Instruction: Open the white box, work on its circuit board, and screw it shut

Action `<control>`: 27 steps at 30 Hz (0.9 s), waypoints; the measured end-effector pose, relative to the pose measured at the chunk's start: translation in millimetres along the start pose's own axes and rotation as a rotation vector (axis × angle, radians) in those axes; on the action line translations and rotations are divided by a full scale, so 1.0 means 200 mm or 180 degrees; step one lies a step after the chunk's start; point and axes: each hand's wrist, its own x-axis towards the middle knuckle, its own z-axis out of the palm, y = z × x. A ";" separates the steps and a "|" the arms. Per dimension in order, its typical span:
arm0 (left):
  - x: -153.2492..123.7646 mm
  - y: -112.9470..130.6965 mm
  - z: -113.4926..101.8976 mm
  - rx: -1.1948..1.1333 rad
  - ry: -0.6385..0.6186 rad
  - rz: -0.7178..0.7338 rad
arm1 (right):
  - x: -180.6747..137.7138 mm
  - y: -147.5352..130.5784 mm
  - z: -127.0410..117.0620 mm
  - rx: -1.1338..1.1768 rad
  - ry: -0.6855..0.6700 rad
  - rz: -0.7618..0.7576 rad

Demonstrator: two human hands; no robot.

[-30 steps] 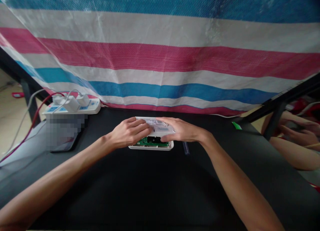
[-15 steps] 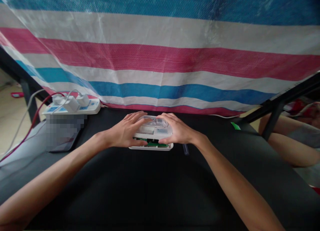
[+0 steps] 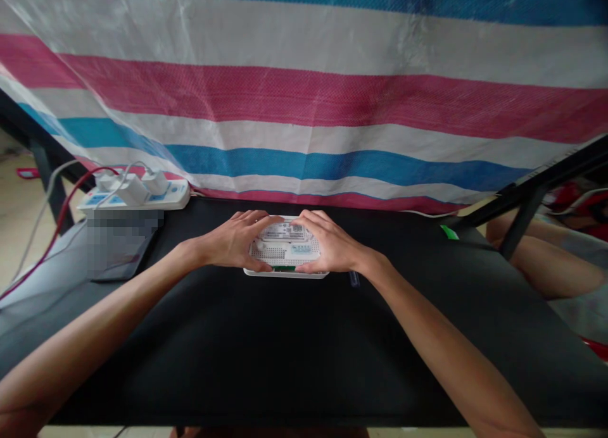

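A white vented plastic cover (image 3: pixel 287 251) with printed labels is between my hands, over a white shallow casing (image 3: pixel 285 275). A strip of green circuit board (image 3: pixel 284 268) shows in the gap between the two along the near side. My left hand (image 3: pixel 237 240) grips the cover's left edge, thumb at the near corner and fingers over the far side. My right hand (image 3: pixel 335 242) holds the right edge in the same way. Close by my right wrist lies a thin dark tool (image 3: pixel 354 279), partly hidden, its kind unclear.
A white power strip (image 3: pixel 166 197) with plugged-in chargers stands at the back left, cables trailing left. A dark tablet-like device (image 3: pixel 126 261), partly pixelated, lies before it. A green scrap (image 3: pixel 449 233) is on the black table (image 3: pixel 285 349). Striped sheeting (image 3: pixel 304 102) hangs behind; a person's legs (image 3: pixel 551 261) are at right.
Both hands have lowered the cover onto the casing, so the gap with the green board is narrower. The cover lies flatter now. The view has tilted down slightly.
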 end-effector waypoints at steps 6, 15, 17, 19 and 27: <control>0.01 -0.02 0.03 -0.0172 0.0301 0.0051 | 0.00 -0.01 -0.02 -0.0032 -0.0267 0.0147; 0.01 -0.01 0.09 -0.0117 0.0351 0.0132 | -0.04 -0.01 0.00 0.0083 -0.0480 0.0430; 0.01 -0.02 0.10 -0.0066 0.0362 0.0161 | -0.04 0.00 0.02 0.0086 -0.0471 0.0423; 0.01 -0.02 0.11 -0.0028 0.0372 0.0186 | -0.04 0.00 0.04 0.0090 -0.0481 0.0426; 0.00 -0.02 0.10 0.0132 0.0251 0.0234 | -0.05 -0.01 0.04 0.0137 -0.0630 0.0559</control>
